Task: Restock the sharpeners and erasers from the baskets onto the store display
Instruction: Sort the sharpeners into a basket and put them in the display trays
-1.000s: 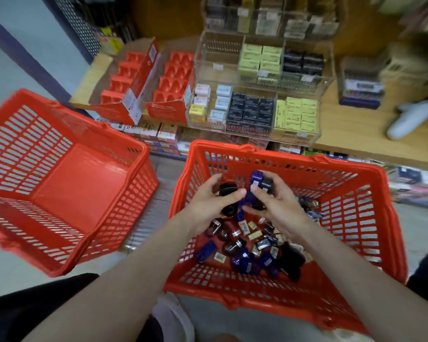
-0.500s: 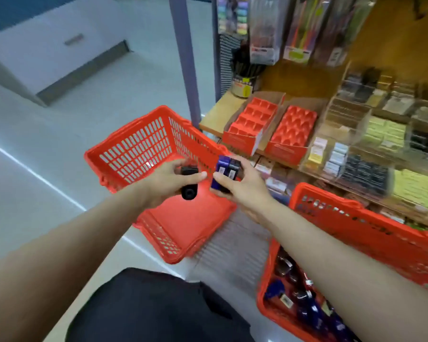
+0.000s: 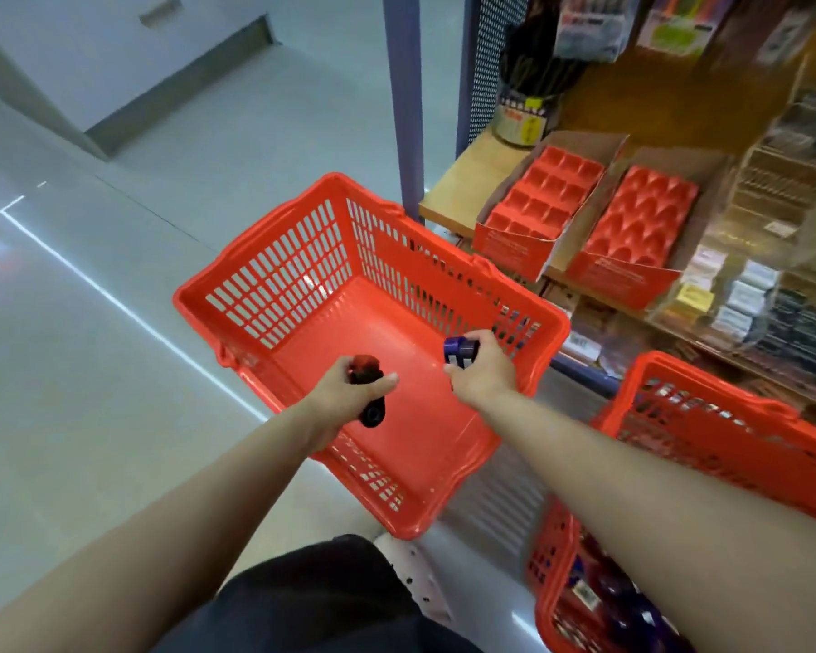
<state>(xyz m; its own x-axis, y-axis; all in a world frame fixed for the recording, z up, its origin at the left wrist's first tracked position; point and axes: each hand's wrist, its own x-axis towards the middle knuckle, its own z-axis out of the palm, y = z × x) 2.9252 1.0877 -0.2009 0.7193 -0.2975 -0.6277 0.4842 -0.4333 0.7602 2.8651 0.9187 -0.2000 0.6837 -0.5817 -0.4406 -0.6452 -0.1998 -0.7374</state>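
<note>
My left hand [image 3: 345,393] grips black sharpeners [image 3: 370,407], one with a red end, over the front of an orange basket [image 3: 279,275] with nothing in it. My right hand [image 3: 484,369] holds blue sharpeners [image 3: 458,351] above that basket's right side. A second orange basket [image 3: 707,407] at the lower right holds several loose blue and dark sharpeners [image 3: 604,600], partly hidden by my right arm. On the wooden shelf [image 3: 462,186] stand two red display trays in cardboard boxes, one [image 3: 545,195] left of the other [image 3: 637,219], their cells bare.
Clear acrylic bins [image 3: 745,294] with eraser packs sit right of the trays. A cup of pens [image 3: 528,106] stands at the shelf's back corner beside a blue-grey post [image 3: 403,96]. Grey floor spreads to the left. My dark-clothed knee [image 3: 312,596] is at the bottom.
Both hands lifted sharpeners out of the right basket and swung left over the other basket. They have since moved apart, and the view has panned left.
</note>
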